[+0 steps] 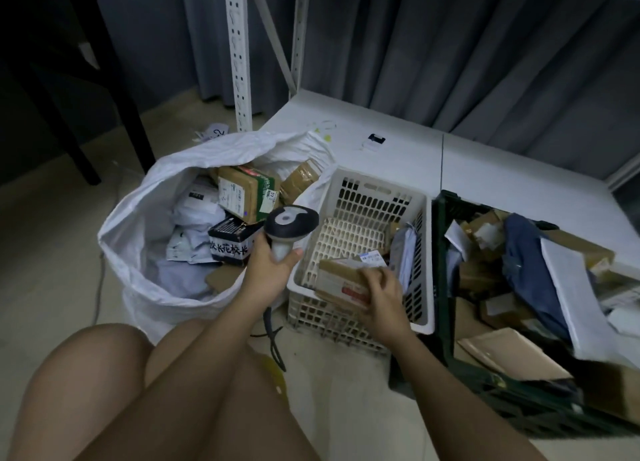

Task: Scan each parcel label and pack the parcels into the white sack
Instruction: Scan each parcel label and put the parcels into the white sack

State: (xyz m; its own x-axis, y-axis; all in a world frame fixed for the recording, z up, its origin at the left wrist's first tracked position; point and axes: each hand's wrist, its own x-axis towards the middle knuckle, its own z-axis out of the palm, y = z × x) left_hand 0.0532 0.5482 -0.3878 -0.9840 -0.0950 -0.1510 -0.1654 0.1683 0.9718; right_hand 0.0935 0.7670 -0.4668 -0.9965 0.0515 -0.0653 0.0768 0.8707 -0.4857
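Note:
The white sack (138, 218) stands open on the floor at the left, with several parcels inside, among them a brown box (242, 194) and a black box (230, 241). My left hand (270, 263) grips a handheld barcode scanner (289, 227) between the sack and a white slotted basket (377, 190). My right hand (382, 298) reaches into the basket and holds a brown cardboard parcel (343, 277) with a label. A grey mailer bag (407, 249) leans against the basket's right wall.
A dark green crate (446, 253) at the right holds several cardboard boxes and bags. A low white shelf board (398, 142) lies behind, with metal uprights (239, 62) and a grey curtain. A black table leg (114, 80) stands at the left. My knees fill the foreground.

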